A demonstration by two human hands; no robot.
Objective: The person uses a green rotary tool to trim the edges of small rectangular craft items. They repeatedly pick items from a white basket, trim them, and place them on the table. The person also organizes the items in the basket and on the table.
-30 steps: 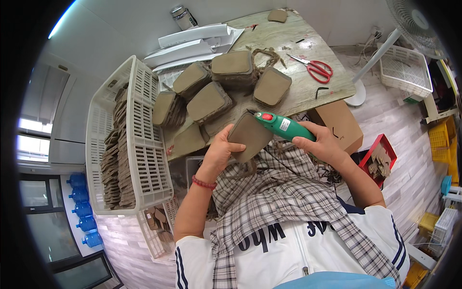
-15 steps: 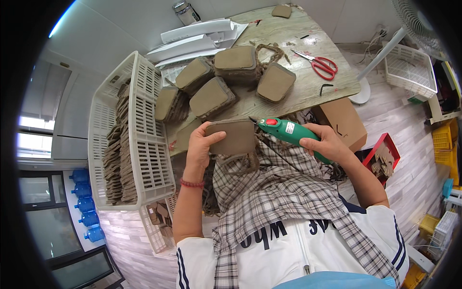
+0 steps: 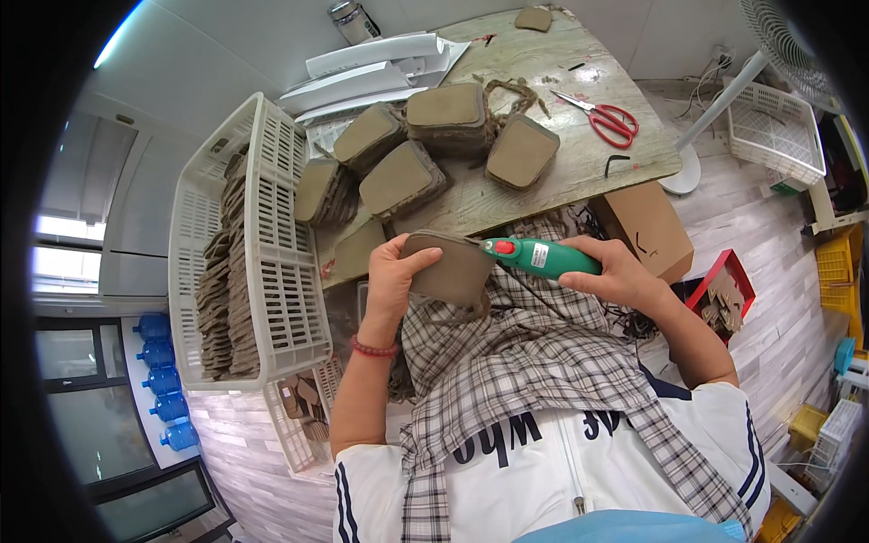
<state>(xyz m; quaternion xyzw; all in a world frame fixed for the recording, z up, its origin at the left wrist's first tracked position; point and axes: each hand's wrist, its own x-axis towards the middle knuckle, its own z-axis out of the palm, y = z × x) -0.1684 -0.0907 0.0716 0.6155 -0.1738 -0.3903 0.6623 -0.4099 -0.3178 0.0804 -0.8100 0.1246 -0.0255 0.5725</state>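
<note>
On the person's left stands a white slatted crate (image 3: pixel 291 281), packed with thin brown pieces (image 3: pixel 237 281) on edge in close, uneven rows. A lower crate (image 3: pixel 282 434) beneath it holds more brown pieces, partly hidden. To the right, a red box (image 3: pixel 712 273) on the floor contains a loose heap of small brown scraps (image 3: pixel 722 312), and beside it sits an open cardboard box (image 3: pixel 665 231).

The left hand (image 3: pixel 396 274) pinches a flat brown panel (image 3: pixel 450 271), thumb on its face, over the lap just in front of the worktop (image 3: pixel 566 68). The panel is matt, with rounded corners, and a frayed brown strip hangs below it. The right hand (image 3: pixel 611 271) is wrapped around a green power tool (image 3: pixel 557 260) with a red switch, its dark tip at the panel's upper right corner; whether it touches cannot be told.

The worn, stained worktop carries five stacks (image 3: pixel 398 181) of similar panels, red-handled scissors (image 3: pixel 615 127) and curled white papers (image 3: pixel 371 68). Blue water jugs (image 3: pixel 163 380) line the left wall; a standing fan (image 3: pixel 787 45) rises at the far right.
</note>
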